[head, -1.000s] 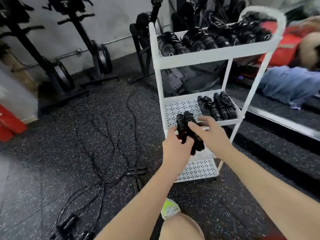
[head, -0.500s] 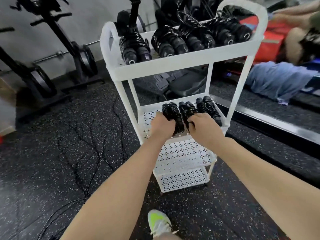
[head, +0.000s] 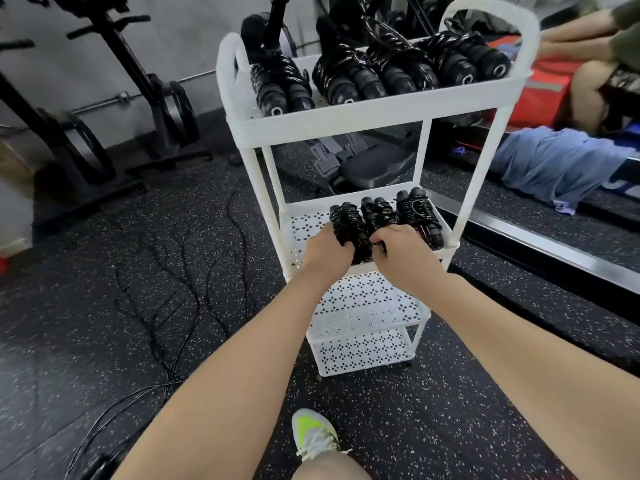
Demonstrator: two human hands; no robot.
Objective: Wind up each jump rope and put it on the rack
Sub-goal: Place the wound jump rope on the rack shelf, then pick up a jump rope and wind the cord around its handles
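A white three-tier rack (head: pixel 346 123) stands in front of me. A wound black jump rope (head: pixel 349 226) lies on its middle shelf (head: pixel 304 225), at the left of two other wound ropes (head: pixel 415 213). My left hand (head: pixel 327 252) grips the near end of that rope from the left. My right hand (head: pixel 401 251) is curled against its right side, fingertips pinching at the bundle. Several more wound ropes (head: pixel 381 74) fill the top shelf. Loose black ropes (head: pixel 166 306) trail across the floor on the left.
Weight stands with plates (head: pixel 173 109) line the left wall. A bench (head: pixel 367 164) sits behind the rack. A raised step edge (head: pixel 536 244) runs along the right, with blue cloth (head: pixel 554 164) and a seated person's leg beyond. My shoe (head: pixel 313 433) is near the rack's foot.
I stepped closer to the rack and both hands carried the wound rope down onto the middle shelf, beside the two ropes there. Both hands stay on it.
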